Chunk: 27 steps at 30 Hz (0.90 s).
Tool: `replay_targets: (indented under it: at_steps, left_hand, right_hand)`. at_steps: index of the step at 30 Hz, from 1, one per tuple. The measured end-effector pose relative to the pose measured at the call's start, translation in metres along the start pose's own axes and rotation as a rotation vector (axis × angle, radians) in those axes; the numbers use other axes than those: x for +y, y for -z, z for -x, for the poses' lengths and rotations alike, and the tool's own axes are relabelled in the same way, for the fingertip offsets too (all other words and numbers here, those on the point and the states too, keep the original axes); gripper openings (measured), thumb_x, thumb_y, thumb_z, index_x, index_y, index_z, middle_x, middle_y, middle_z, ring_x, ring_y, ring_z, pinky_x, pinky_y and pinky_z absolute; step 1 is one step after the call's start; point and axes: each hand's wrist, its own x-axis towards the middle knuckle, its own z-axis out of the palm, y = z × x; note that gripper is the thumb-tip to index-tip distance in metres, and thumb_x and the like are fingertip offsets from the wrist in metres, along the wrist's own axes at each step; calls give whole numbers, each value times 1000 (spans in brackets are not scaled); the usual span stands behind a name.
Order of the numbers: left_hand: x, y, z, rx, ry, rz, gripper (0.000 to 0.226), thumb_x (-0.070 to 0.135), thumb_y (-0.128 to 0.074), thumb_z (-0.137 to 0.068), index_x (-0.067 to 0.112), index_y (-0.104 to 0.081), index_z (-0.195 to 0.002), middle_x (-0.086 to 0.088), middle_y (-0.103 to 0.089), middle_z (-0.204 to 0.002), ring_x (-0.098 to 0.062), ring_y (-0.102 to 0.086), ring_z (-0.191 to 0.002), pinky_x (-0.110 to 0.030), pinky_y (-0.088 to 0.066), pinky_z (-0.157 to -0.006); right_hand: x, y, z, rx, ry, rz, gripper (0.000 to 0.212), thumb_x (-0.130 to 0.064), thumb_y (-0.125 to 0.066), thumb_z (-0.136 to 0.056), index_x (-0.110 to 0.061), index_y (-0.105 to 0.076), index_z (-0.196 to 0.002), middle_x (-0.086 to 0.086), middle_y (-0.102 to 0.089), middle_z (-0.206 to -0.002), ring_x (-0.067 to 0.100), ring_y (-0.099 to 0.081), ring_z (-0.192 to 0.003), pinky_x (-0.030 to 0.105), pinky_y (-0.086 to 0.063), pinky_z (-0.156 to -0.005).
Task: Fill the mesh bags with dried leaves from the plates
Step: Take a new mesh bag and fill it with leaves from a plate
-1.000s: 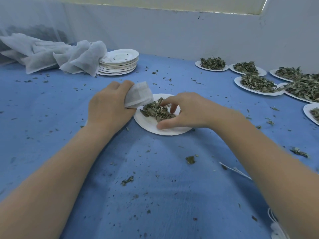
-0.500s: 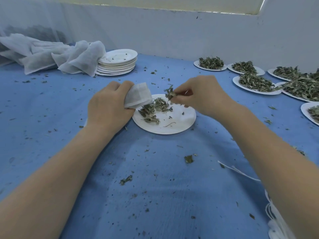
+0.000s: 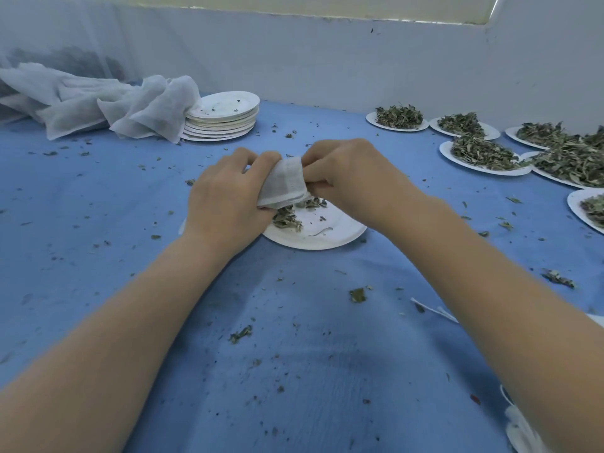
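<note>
A small white mesh bag [image 3: 286,184] hangs over a white paper plate [image 3: 330,238] in the middle of the blue cloth. My left hand [image 3: 225,201] grips the bag's left side. My right hand [image 3: 353,176] has its fingers curled at the bag's right edge, pinching leaves at the opening. A small heap of dried leaves [image 3: 287,220] lies on the plate under the bag, partly hidden by both hands.
Several plates heaped with dried leaves [image 3: 483,155] line the right side. A stack of empty plates [image 3: 222,120] and crumpled white gauze [image 3: 130,106] sit at the back left. Loose leaf bits litter the blue cloth [image 3: 294,354]. White bags with strings [image 3: 519,429] lie at the lower right.
My right hand lifted a pinch of leaves off the plate and carried it left to the bag's opening. My left hand raised the bag a little.
</note>
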Motion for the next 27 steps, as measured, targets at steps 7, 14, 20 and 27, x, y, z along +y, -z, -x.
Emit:
replay_targets:
  at_steps: [7, 14, 20, 27]
  left_hand:
    - [3, -1, 0, 23, 98, 109, 51, 12, -75, -63, 8, -61, -112, -15, -61, -93, -36, -59, -77, -37, -44, -58]
    - [9, 3, -1, 80, -1, 99, 43, 14, -73, -66, 3, -65, -106, -16, -64, -90, -34, -61, -68, -36, -47, -52]
    - [13, -1, -3, 114, -105, -1, 27, -3, -67, -58, -1, -66, -85, -16, -63, -75, -33, -57, -59, -36, -46, -52]
    - [8, 3, -1, 28, 30, 94, 43, 9, -75, -60, 3, -65, -101, -16, -63, -85, -37, -59, -71, -40, -45, -61]
  right_hand:
    - [-5, 1, 6, 189, -394, -919, 23, -8, -74, -74, -27, -65, -81, -12, -71, -88, 0, -68, -75, 25, -55, -73]
    - [-14, -6, 1, 215, -327, -669, 22, -12, -67, -80, -29, -68, -66, -21, -56, -47, -7, -49, -49, 6, -37, -49]
    - [-22, -7, -1, -159, -249, -590, 39, -6, -44, -89, -24, -43, -54, -10, -42, -42, 0, -39, -41, 12, -31, -45]
    - [-17, 11, -5, -186, -231, -667, 15, -20, -60, -85, -9, -69, -84, -3, -56, -62, -1, -40, -45, 12, -36, -44]
